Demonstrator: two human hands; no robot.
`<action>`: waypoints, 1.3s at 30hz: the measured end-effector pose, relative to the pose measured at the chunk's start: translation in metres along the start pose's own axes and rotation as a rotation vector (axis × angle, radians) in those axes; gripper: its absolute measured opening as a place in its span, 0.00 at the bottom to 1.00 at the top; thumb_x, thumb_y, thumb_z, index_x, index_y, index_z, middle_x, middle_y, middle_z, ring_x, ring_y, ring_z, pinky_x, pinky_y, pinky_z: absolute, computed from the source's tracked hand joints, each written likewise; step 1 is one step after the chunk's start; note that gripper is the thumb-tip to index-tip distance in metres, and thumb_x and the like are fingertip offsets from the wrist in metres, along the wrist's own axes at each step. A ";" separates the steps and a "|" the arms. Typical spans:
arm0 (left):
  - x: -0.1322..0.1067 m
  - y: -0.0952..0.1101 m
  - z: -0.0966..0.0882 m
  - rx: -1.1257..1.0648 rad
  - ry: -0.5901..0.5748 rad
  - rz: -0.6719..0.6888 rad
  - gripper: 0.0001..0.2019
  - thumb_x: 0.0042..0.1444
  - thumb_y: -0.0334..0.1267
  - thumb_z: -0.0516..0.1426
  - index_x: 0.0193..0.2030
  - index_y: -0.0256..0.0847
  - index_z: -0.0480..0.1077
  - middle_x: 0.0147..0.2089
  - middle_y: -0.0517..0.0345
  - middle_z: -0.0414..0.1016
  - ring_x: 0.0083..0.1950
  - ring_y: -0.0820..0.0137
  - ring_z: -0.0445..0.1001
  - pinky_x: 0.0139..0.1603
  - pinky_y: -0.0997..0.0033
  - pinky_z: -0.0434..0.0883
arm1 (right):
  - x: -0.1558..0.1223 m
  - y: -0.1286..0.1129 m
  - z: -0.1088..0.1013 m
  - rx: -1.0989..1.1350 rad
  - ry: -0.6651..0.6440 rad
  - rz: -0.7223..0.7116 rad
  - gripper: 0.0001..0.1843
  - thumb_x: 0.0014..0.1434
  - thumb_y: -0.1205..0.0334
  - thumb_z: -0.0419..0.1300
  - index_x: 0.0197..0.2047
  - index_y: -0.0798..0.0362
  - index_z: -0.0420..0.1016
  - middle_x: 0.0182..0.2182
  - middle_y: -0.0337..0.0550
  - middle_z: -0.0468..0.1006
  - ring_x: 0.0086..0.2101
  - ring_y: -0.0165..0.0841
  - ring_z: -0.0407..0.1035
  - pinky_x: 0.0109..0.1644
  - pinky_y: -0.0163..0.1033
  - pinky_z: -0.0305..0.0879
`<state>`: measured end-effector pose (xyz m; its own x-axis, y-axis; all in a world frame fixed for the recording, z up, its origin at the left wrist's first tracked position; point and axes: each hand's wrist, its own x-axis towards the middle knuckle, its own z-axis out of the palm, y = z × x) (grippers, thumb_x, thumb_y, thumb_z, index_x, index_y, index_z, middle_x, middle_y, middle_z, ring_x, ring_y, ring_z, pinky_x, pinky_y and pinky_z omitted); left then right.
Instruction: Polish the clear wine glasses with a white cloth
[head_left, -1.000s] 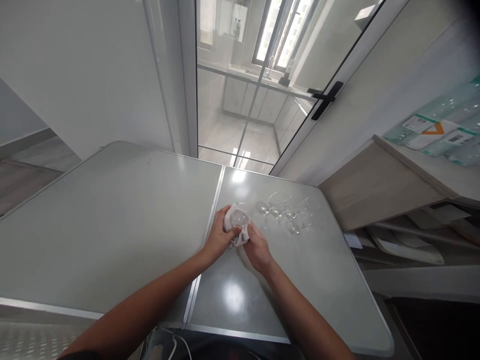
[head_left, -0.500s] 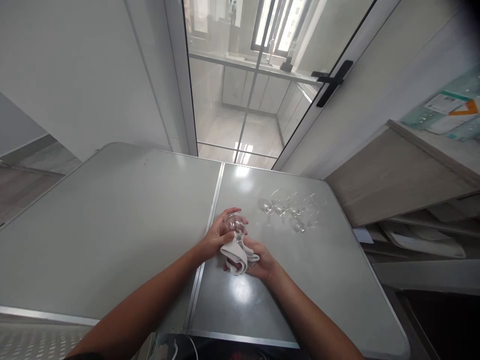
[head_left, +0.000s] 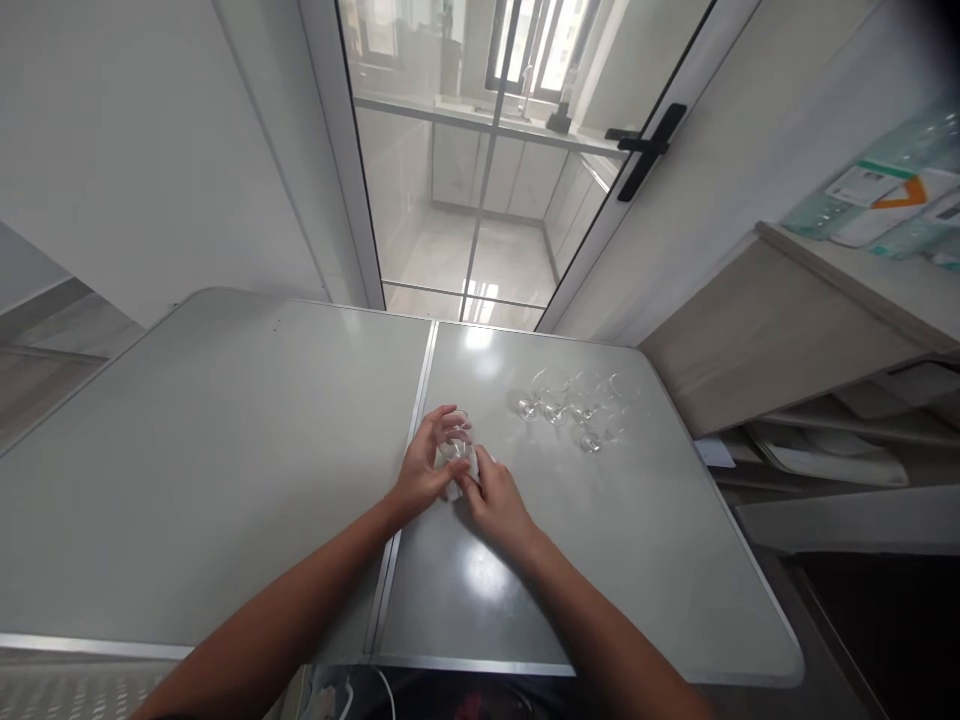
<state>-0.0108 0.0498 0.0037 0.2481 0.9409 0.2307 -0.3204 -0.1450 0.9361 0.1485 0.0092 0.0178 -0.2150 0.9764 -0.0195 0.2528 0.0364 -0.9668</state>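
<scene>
My left hand (head_left: pixel 424 468) curls round a small clear glass (head_left: pixel 454 446) above the grey table (head_left: pixel 225 450), fingers wrapped over its bowl. My right hand (head_left: pixel 496 503) presses a white cloth (head_left: pixel 469 466) against the glass from the right, most of the cloth hidden between the hands. Several more clear stemmed glasses (head_left: pixel 574 408) stand in a cluster on the table to the right, an arm's reach beyond my hands.
The table has a metal seam (head_left: pixel 405 480) down its middle. Behind it is a glass sliding door (head_left: pixel 480 170) with a black handle (head_left: pixel 641 150). A wooden shelf unit (head_left: pixel 810 340) with papers stands at the right. Cables (head_left: pixel 375 690) hang at the table's near edge.
The cloth hung loose below the glass half a second ago; now it is bunched between my hands. My right hand has moved up against the glass. The view has shifted a little.
</scene>
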 end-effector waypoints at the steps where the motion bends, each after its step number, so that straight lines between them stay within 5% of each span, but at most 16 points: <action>1: 0.002 0.002 -0.002 -0.092 -0.045 -0.058 0.36 0.57 0.46 0.70 0.70 0.45 0.62 0.60 0.44 0.72 0.53 0.62 0.77 0.57 0.59 0.74 | 0.000 0.000 0.001 0.188 -0.109 0.059 0.13 0.67 0.50 0.60 0.45 0.51 0.73 0.35 0.46 0.77 0.36 0.40 0.71 0.47 0.47 0.68; 4: 0.007 0.008 -0.006 -0.330 -0.180 -0.184 0.40 0.54 0.52 0.71 0.69 0.39 0.65 0.58 0.40 0.74 0.49 0.60 0.78 0.52 0.61 0.76 | 0.001 0.003 -0.002 0.726 -0.435 0.221 0.23 0.61 0.39 0.65 0.41 0.52 0.72 0.31 0.42 0.74 0.29 0.35 0.69 0.38 0.43 0.69; 7: 0.008 0.006 -0.007 -0.359 -0.168 -0.163 0.43 0.51 0.52 0.72 0.69 0.39 0.65 0.57 0.40 0.75 0.49 0.60 0.79 0.51 0.61 0.77 | 0.004 0.006 -0.009 0.810 -0.485 0.238 0.26 0.57 0.39 0.69 0.41 0.53 0.71 0.30 0.39 0.73 0.28 0.33 0.67 0.36 0.40 0.66; 13: 0.005 -0.007 -0.003 -0.010 0.058 0.000 0.39 0.46 0.38 0.76 0.64 0.44 0.68 0.57 0.46 0.77 0.50 0.63 0.80 0.57 0.60 0.75 | 0.005 0.007 -0.008 -0.147 -0.017 -0.080 0.09 0.67 0.57 0.59 0.46 0.52 0.71 0.36 0.43 0.77 0.36 0.38 0.69 0.42 0.40 0.61; 16: 0.007 -0.008 -0.006 -0.038 0.083 0.027 0.39 0.43 0.35 0.77 0.63 0.45 0.69 0.56 0.48 0.77 0.50 0.62 0.80 0.56 0.60 0.76 | 0.000 0.003 0.003 -0.344 0.130 -0.094 0.06 0.67 0.59 0.56 0.43 0.51 0.70 0.32 0.43 0.75 0.33 0.39 0.67 0.40 0.41 0.59; 19: 0.010 -0.005 -0.013 -0.205 -0.032 -0.052 0.40 0.42 0.38 0.77 0.62 0.41 0.71 0.53 0.46 0.79 0.47 0.62 0.81 0.52 0.61 0.77 | -0.005 -0.004 0.012 -0.031 0.062 -0.002 0.10 0.66 0.53 0.59 0.43 0.51 0.70 0.30 0.41 0.74 0.32 0.38 0.67 0.39 0.41 0.62; 23: 0.009 0.001 -0.019 -0.440 -0.173 -0.156 0.46 0.38 0.47 0.78 0.65 0.39 0.71 0.53 0.42 0.80 0.45 0.58 0.83 0.47 0.62 0.78 | -0.007 -0.009 0.011 0.742 -0.396 0.209 0.21 0.61 0.42 0.65 0.38 0.52 0.70 0.27 0.38 0.72 0.25 0.33 0.66 0.34 0.41 0.66; 26: 0.008 0.004 -0.018 -0.462 -0.198 -0.170 0.47 0.36 0.45 0.79 0.65 0.39 0.71 0.54 0.41 0.79 0.46 0.56 0.83 0.48 0.60 0.79 | -0.004 -0.005 0.004 0.912 -0.485 0.268 0.24 0.57 0.39 0.68 0.36 0.51 0.68 0.25 0.36 0.69 0.23 0.31 0.64 0.33 0.40 0.65; 29: 0.010 0.002 -0.015 -0.361 -0.128 -0.156 0.43 0.42 0.41 0.78 0.65 0.40 0.71 0.55 0.41 0.80 0.47 0.57 0.83 0.50 0.58 0.79 | 0.002 0.000 -0.004 0.620 -0.363 0.154 0.21 0.62 0.41 0.65 0.39 0.52 0.70 0.28 0.38 0.72 0.27 0.33 0.66 0.36 0.40 0.65; 35: 0.013 -0.004 -0.010 -0.070 0.046 -0.034 0.40 0.41 0.31 0.77 0.63 0.44 0.72 0.56 0.46 0.79 0.50 0.60 0.82 0.55 0.59 0.77 | 0.003 0.002 -0.004 -0.556 0.176 -0.166 0.12 0.70 0.56 0.50 0.42 0.54 0.71 0.34 0.50 0.76 0.37 0.42 0.69 0.50 0.49 0.62; 37: 0.013 -0.003 -0.010 -0.117 0.023 -0.011 0.41 0.40 0.31 0.78 0.63 0.44 0.72 0.56 0.46 0.79 0.51 0.58 0.82 0.55 0.58 0.77 | 0.001 -0.001 -0.001 -0.576 0.199 -0.174 0.13 0.71 0.56 0.50 0.42 0.54 0.71 0.35 0.51 0.77 0.38 0.43 0.69 0.52 0.50 0.62; 39: 0.013 -0.001 -0.013 -0.213 -0.046 -0.050 0.41 0.40 0.33 0.78 0.63 0.43 0.72 0.56 0.44 0.79 0.51 0.57 0.82 0.55 0.58 0.78 | -0.001 -0.004 -0.001 -0.315 0.098 -0.102 0.13 0.70 0.52 0.53 0.43 0.53 0.70 0.34 0.48 0.76 0.36 0.41 0.69 0.48 0.47 0.64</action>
<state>-0.0190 0.0661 0.0026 0.3089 0.9295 0.2018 -0.4912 -0.0258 0.8707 0.1484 0.0080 0.0215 -0.1662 0.9797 0.1121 0.5168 0.1834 -0.8363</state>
